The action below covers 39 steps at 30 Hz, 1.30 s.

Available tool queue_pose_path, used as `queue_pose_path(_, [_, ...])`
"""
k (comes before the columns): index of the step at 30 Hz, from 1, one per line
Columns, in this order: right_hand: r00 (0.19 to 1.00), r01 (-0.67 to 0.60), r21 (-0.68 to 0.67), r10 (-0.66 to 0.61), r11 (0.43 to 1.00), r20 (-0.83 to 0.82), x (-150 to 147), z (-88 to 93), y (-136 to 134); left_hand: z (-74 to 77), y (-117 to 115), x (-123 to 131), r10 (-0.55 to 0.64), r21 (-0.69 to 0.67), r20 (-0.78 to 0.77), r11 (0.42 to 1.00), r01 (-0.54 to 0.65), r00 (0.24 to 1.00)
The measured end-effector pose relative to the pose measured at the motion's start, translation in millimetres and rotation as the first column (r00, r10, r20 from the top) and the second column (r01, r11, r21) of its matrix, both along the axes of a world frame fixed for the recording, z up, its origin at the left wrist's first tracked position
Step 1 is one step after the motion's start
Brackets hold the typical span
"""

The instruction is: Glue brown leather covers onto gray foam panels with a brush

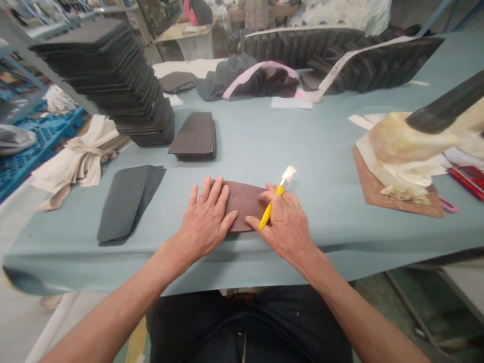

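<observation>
A dark reddish-brown flat panel (pixel 246 204) lies on the table in front of me. My left hand (pixel 207 214) rests flat on its left end, fingers stretched forward. At the panel's right end is my right hand (pixel 285 214), with its thumb and fingers near the edge. That hand also holds a paintbrush (pixel 267 214) with a yellow handle, its white bristles pointing up and away from me. Left of the panel lies a small fan of dark grey panels (pixel 126 201). Beyond my left hand sits a short stack of brown panels (pixel 194 136).
A tall stack of dark panels (pixel 121 85) leans at the back left, beside beige cloth strips (pixel 85 151). To the right, a glue-crusted container (pixel 397 146) stands on a brown board (pixel 365 181), near a red object (pixel 469 179). Rows of dark pieces (pixel 378 68) line the back.
</observation>
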State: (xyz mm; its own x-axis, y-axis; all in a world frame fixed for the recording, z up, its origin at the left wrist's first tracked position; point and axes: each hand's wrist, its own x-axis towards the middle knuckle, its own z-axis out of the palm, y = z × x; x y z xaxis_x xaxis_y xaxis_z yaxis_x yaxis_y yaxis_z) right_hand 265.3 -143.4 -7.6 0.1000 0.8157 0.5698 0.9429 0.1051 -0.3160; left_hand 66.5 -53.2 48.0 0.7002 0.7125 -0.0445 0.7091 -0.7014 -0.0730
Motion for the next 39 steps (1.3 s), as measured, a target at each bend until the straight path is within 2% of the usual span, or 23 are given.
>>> queue_pose_path(2, [1.000, 0.000, 0.008, 0.000, 1.000, 0.000, -0.3, -0.8, -0.1, 5.0, 0.8, 9.4, -0.123, -0.030, 0.005, 0.992, 0.123, 0.992])
queue_pose_path(5, [1.000, -0.012, 0.008, 0.012, 1.000, 0.002, 0.6, -1.7, -0.7, 5.3, 8.3, 22.3, -0.302, -0.107, 0.042, 0.946, 0.305, 0.952])
queue_pose_path(7, [1.000, -0.019, 0.002, 0.019, 1.000, 0.000, 1.2, -1.6, -1.1, 1.2, 14.5, 26.7, -0.335, -0.137, 0.059, 0.930, 0.340, 0.940])
queue_pose_path(9, [1.000, -0.016, 0.000, 0.016, 1.000, 0.002, 1.3, -0.8, -1.3, -3.9, 18.3, 27.3, -0.294, -0.123, 0.068, 0.946, 0.300, 0.953])
queue_pose_path(14, [1.000, -0.015, 0.019, 0.015, 1.000, 0.012, 0.4, 4.4, -2.0, -9.4, 15.0, 22.9, -0.110, -0.070, 0.076, 0.991, 0.115, 0.991])
queue_pose_path(20, [1.000, -0.029, -0.032, 0.029, 0.999, -0.003, 0.9, 8.3, -3.2, -12.0, 11.2, 16.4, 0.089, -0.061, 0.090, 0.995, -0.083, 0.992])
queue_pose_path(26, [1.000, -0.015, -0.129, 0.014, 0.991, -0.009, 3.4, 10.6, -6.4, -17.8, 14.2, 5.0, 0.112, -0.142, 0.182, 0.986, -0.087, 0.977])
queue_pose_path(29, [0.999, 0.026, -0.177, -0.018, 0.984, 0.042, 5.6, 19.2, -8.6, -19.5, 13.5, 4.9, 0.126, -0.171, 0.217, 0.981, -0.090, 0.968])
queue_pose_path(32, [0.998, 0.052, -0.159, -0.046, 0.986, 0.044, -0.9, 32.3, -5.7, -21.0, 12.5, 7.0, 0.130, -0.177, 0.246, 0.980, -0.087, 0.961])
queue_pose_path(35, [0.998, -0.021, -0.106, 0.014, 0.994, -0.069, -21.4, 40.3, 6.9, -22.5, 12.3, 8.3, 0.132, -0.180, 0.256, 0.980, -0.087, 0.957])
queue_pose_path(39, [0.963, -0.147, -0.074, 0.125, 0.986, -0.238, -53.0, 33.5, 33.8, -23.7, 13.0, 8.3, 0.132, -0.193, 0.225, 0.977, -0.088, 0.965])
